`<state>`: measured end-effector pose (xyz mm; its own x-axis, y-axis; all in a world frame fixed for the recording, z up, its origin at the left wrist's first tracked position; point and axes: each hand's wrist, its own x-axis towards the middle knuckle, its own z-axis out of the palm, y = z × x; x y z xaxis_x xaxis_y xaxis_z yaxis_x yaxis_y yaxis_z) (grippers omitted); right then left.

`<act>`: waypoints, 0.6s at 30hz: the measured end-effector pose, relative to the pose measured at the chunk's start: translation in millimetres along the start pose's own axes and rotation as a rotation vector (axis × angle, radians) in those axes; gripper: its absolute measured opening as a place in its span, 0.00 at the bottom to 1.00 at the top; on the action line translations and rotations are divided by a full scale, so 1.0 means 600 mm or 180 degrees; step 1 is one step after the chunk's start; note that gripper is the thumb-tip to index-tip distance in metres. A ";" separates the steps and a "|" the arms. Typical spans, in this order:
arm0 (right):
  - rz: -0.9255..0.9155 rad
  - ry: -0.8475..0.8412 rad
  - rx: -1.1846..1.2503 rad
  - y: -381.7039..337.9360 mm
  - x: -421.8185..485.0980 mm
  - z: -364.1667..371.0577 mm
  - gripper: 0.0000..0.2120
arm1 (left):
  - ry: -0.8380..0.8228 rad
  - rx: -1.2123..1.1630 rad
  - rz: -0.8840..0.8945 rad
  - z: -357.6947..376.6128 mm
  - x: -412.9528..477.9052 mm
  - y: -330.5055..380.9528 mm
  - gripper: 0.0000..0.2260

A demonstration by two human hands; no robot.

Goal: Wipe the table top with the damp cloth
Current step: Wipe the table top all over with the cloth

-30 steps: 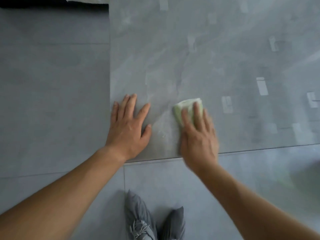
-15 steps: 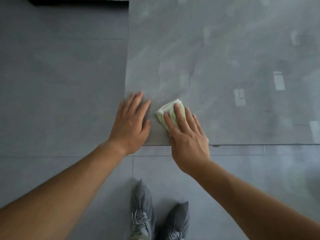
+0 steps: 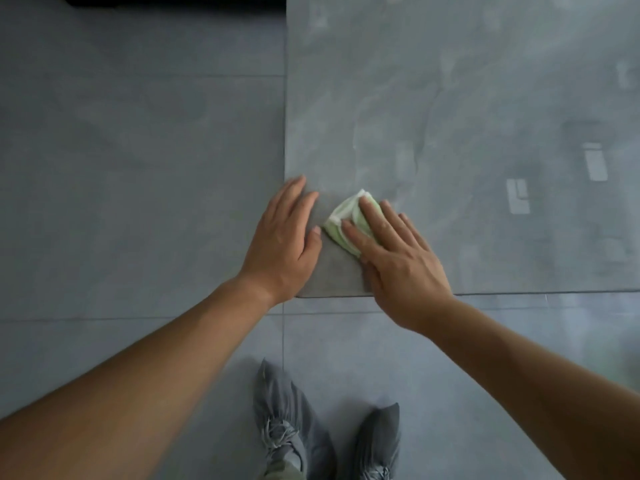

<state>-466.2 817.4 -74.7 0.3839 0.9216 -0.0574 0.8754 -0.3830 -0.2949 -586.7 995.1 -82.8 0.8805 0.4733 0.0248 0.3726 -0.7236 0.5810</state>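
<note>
The grey marbled table top [image 3: 450, 116] fills the upper right of the head view. A small folded pale green cloth [image 3: 341, 220] lies near the table's front left corner. My right hand [image 3: 398, 258] presses flat on the cloth with straight fingers, covering its right part. My left hand [image 3: 282, 244] rests flat on the table's left edge, just left of the cloth, fingers straight and its thumb close to the cloth.
The table's left edge [image 3: 286, 98] and front edge [image 3: 519, 292] border grey floor tiles [image 3: 138, 168]. My grey shoes [image 3: 298, 434] stand on the floor below the front edge. A dark strip [image 3: 173, 1] runs along the top left.
My right hand has slid the cloth leftward along the table toward my left hand. The gap between the two hands has closed. The left hand has stayed at the corner.
</note>
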 end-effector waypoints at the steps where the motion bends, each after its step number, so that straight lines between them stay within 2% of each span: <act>1: 0.0155 0.0046 0.0012 0.005 0.009 -0.002 0.27 | 0.0018 -0.0016 -0.0026 -0.002 0.004 -0.004 0.22; 4: 0.0977 0.0327 0.0236 -0.012 0.040 -0.003 0.28 | 0.0056 -0.0117 -0.0181 -0.008 0.019 -0.012 0.23; 5: 0.1038 0.0379 0.0223 -0.029 0.043 0.001 0.29 | 0.0054 -0.0157 -0.0213 -0.010 0.023 -0.016 0.24; 6: 0.0894 0.0375 0.0189 -0.046 0.037 0.009 0.30 | 0.0045 -0.0198 -0.0222 -0.011 0.027 -0.019 0.24; 8: 0.0241 0.0209 0.0119 -0.067 0.015 0.019 0.32 | 0.0040 -0.0293 -0.0211 -0.014 0.035 -0.024 0.25; 11: -0.0413 -0.0144 0.0015 -0.042 0.009 0.008 0.32 | 0.0031 -0.0578 -0.0291 -0.018 0.045 -0.028 0.26; 13: -0.0182 -0.0010 0.0008 -0.011 0.045 0.002 0.29 | 0.0047 -0.0743 -0.0302 -0.017 0.052 -0.030 0.26; 16: 0.0686 0.0221 0.0127 -0.008 0.096 -0.008 0.27 | -0.0006 -0.0885 -0.0317 -0.014 0.065 -0.033 0.28; 18: 0.0528 0.0199 0.0115 -0.034 0.082 0.001 0.28 | -0.0043 -0.0980 -0.0299 -0.014 0.075 -0.035 0.29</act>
<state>-465.3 870.7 -72.0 0.5408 0.8397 -0.0489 0.7878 -0.5260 -0.3204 -557.6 1035.8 -87.2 0.8511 0.5226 -0.0502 0.3481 -0.4901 0.7991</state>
